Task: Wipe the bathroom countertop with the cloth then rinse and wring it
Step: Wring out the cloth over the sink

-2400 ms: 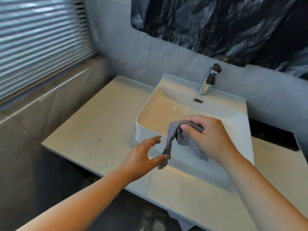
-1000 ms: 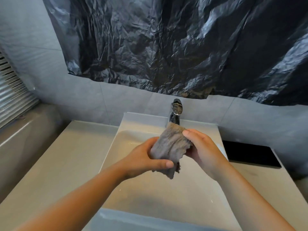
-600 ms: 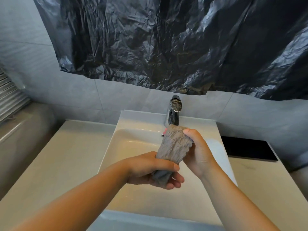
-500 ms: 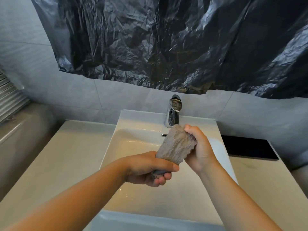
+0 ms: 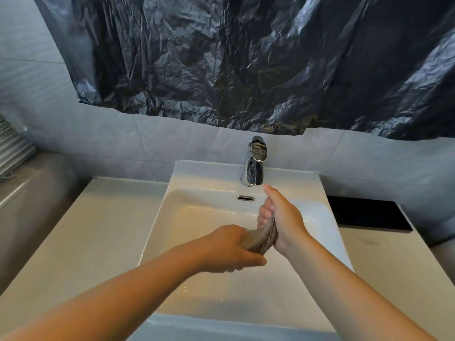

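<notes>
While wringing grey cloth point(image 5: 262, 238) over sink basin point(image 5: 202, 217), just in front of faucet point(image 5: 254, 166): my left hand point(image 5: 229, 249) clenches near end, right hand point(image 5: 280, 220) grips far end. Twist opposite ways, keep low over basin, squeeze till drips stop.
</notes>
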Action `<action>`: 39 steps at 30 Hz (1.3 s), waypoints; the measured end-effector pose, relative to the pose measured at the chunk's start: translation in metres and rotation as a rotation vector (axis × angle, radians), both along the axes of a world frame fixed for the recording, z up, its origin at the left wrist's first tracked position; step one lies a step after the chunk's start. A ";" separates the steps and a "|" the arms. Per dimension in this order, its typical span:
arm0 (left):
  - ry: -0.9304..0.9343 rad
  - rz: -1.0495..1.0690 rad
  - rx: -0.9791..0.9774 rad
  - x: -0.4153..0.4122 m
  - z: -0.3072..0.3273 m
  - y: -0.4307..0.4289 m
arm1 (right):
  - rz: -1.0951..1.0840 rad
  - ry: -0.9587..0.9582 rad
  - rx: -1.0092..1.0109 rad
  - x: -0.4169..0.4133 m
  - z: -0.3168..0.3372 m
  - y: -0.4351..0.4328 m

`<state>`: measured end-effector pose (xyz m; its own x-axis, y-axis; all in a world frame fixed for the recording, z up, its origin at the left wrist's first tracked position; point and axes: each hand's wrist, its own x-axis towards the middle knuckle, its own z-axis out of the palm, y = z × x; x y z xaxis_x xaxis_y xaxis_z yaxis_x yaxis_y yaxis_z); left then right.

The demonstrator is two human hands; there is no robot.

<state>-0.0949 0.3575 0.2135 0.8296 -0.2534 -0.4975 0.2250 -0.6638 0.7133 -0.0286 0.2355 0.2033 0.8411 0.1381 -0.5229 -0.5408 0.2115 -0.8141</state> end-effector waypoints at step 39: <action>-0.314 -0.314 0.647 -0.003 -0.023 -0.023 | 0.488 -0.373 -0.596 -0.012 -0.061 -0.036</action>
